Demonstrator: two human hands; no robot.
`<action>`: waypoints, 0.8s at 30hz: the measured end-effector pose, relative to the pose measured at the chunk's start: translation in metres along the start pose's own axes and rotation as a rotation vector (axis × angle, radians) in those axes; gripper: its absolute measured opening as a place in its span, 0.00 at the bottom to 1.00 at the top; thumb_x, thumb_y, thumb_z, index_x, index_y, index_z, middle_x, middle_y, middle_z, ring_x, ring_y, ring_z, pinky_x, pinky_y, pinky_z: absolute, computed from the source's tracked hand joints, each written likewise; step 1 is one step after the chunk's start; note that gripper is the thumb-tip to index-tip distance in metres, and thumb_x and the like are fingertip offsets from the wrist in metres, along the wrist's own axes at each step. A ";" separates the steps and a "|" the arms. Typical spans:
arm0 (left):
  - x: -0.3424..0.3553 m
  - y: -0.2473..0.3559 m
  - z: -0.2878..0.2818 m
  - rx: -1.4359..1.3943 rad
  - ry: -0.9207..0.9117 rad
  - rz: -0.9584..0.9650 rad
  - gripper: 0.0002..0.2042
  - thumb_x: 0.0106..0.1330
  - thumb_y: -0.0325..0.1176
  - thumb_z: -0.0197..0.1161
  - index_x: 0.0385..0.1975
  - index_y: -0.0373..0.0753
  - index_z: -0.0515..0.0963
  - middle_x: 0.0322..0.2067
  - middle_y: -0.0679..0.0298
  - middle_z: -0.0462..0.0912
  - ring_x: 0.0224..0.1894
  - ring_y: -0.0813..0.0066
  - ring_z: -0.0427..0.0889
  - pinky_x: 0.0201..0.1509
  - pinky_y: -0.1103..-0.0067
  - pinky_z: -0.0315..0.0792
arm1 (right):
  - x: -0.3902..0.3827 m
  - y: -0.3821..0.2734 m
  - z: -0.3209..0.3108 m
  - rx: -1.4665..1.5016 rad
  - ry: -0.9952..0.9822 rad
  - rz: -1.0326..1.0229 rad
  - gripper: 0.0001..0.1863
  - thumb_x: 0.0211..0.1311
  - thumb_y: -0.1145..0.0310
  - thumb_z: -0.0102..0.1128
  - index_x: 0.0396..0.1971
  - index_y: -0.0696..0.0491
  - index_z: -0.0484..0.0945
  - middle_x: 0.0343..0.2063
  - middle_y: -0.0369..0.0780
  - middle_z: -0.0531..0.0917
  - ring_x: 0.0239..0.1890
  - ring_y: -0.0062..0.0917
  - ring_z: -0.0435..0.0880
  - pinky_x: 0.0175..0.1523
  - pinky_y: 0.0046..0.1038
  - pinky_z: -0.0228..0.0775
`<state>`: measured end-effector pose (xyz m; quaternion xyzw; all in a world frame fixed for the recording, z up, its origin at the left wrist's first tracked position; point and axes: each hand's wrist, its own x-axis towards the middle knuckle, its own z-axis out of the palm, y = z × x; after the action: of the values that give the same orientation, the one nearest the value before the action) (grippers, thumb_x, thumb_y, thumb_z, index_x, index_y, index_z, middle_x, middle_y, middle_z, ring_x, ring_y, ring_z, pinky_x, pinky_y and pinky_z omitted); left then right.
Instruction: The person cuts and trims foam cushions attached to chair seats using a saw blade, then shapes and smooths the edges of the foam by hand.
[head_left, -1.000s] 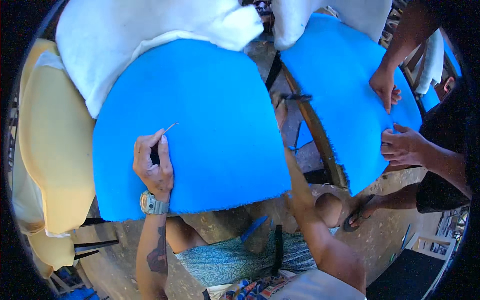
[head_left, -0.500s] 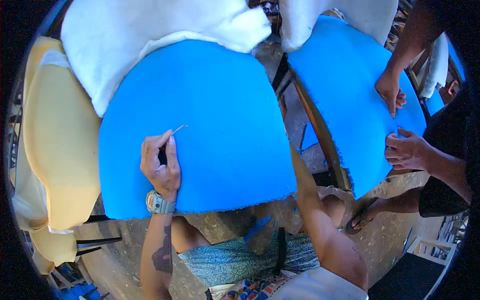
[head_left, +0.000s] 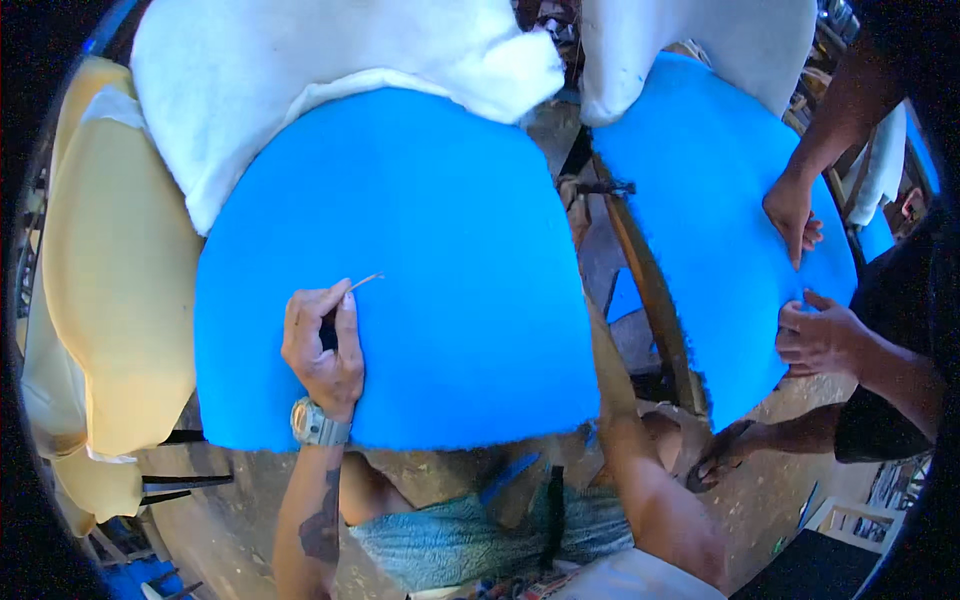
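A large blue fabric-covered panel (head_left: 430, 260) with a rounded top fills the middle of the view. My left hand (head_left: 325, 345) rests on its lower left part, wearing a wristwatch, and pinches a thin pale stick (head_left: 366, 281) whose tip points up and right against the fabric. My right forearm (head_left: 640, 470) runs up along the panel's right edge and passes behind it, so my right hand is hidden.
A second blue panel (head_left: 700, 200) lies to the right, with another person's two hands (head_left: 795, 215) (head_left: 820, 335) pressed on its right edge. White padding (head_left: 300, 90) lies above, yellow foam cushions (head_left: 110, 290) on the left, and a wooden frame (head_left: 650, 290) between the panels.
The whole view has drifted slightly right and down. My left hand keeps the stick on the same spot of the blue panel. The other person's hands stay on the second panel.
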<state>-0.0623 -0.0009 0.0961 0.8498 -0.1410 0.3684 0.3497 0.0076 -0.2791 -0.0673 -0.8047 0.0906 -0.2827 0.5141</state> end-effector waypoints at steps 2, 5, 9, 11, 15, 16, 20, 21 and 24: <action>-0.001 -0.001 0.000 -0.020 -0.001 -0.017 0.06 0.59 0.22 0.60 0.35 0.36 0.80 0.29 0.62 0.78 0.27 0.73 0.72 0.33 0.79 0.69 | -0.002 0.001 -0.005 -0.002 -0.009 -0.009 0.21 0.71 0.56 0.44 0.48 0.59 0.74 0.33 0.49 0.79 0.27 0.37 0.76 0.32 0.36 0.67; -0.002 -0.001 -0.001 -0.015 -0.007 0.005 0.06 0.59 0.21 0.61 0.35 0.36 0.80 0.29 0.62 0.78 0.27 0.73 0.72 0.33 0.79 0.69 | -0.013 -0.001 -0.012 -0.034 -0.049 0.014 0.21 0.71 0.56 0.44 0.48 0.59 0.74 0.34 0.49 0.79 0.28 0.38 0.76 0.32 0.36 0.67; 0.000 -0.001 0.000 -0.012 -0.005 0.004 0.06 0.58 0.21 0.61 0.35 0.36 0.80 0.29 0.63 0.77 0.27 0.73 0.72 0.32 0.79 0.68 | -0.037 -0.002 -0.026 -0.030 -0.074 0.034 0.21 0.71 0.56 0.43 0.49 0.59 0.73 0.34 0.49 0.79 0.28 0.38 0.76 0.32 0.37 0.68; 0.000 -0.001 0.001 -0.034 0.010 0.007 0.07 0.58 0.21 0.61 0.35 0.36 0.80 0.28 0.63 0.77 0.26 0.74 0.71 0.32 0.79 0.68 | -0.045 -0.002 -0.032 -0.021 -0.073 0.028 0.22 0.71 0.55 0.43 0.49 0.58 0.73 0.34 0.49 0.79 0.28 0.39 0.76 0.32 0.37 0.68; -0.002 0.000 0.002 -0.055 0.017 0.008 0.07 0.57 0.21 0.61 0.35 0.36 0.80 0.28 0.63 0.77 0.26 0.74 0.71 0.32 0.79 0.68 | -0.055 -0.003 -0.041 -0.046 -0.092 0.039 0.22 0.71 0.55 0.43 0.49 0.58 0.73 0.35 0.49 0.79 0.28 0.39 0.77 0.32 0.38 0.68; -0.001 0.000 0.002 -0.046 0.016 0.009 0.07 0.57 0.21 0.61 0.35 0.36 0.80 0.28 0.63 0.77 0.27 0.74 0.71 0.32 0.79 0.68 | -0.058 -0.004 -0.043 -0.041 -0.094 0.045 0.22 0.71 0.55 0.43 0.49 0.58 0.73 0.35 0.49 0.79 0.28 0.39 0.77 0.32 0.38 0.68; 0.001 -0.002 0.002 -0.047 0.006 0.011 0.07 0.57 0.21 0.61 0.35 0.37 0.80 0.28 0.64 0.77 0.26 0.74 0.71 0.32 0.79 0.68 | -0.070 -0.009 -0.054 -0.036 -0.086 0.054 0.22 0.71 0.55 0.42 0.50 0.58 0.73 0.35 0.50 0.79 0.29 0.40 0.77 0.32 0.38 0.68; 0.000 -0.003 0.002 -0.058 0.011 0.010 0.07 0.57 0.21 0.61 0.35 0.37 0.80 0.28 0.64 0.77 0.26 0.74 0.71 0.32 0.79 0.68 | -0.072 -0.010 -0.056 -0.038 -0.083 0.054 0.22 0.71 0.55 0.42 0.50 0.58 0.73 0.35 0.50 0.79 0.29 0.40 0.77 0.32 0.38 0.68; -0.002 -0.003 0.002 -0.083 0.022 0.021 0.07 0.57 0.21 0.61 0.35 0.37 0.80 0.28 0.64 0.77 0.26 0.74 0.71 0.32 0.79 0.68 | -0.077 -0.014 -0.060 -0.057 -0.082 0.064 0.22 0.71 0.55 0.42 0.50 0.57 0.73 0.36 0.50 0.79 0.29 0.40 0.77 0.32 0.39 0.68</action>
<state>-0.0612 -0.0003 0.0924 0.8289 -0.1613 0.3753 0.3821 -0.0909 -0.2860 -0.0645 -0.8267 0.1031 -0.2299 0.5031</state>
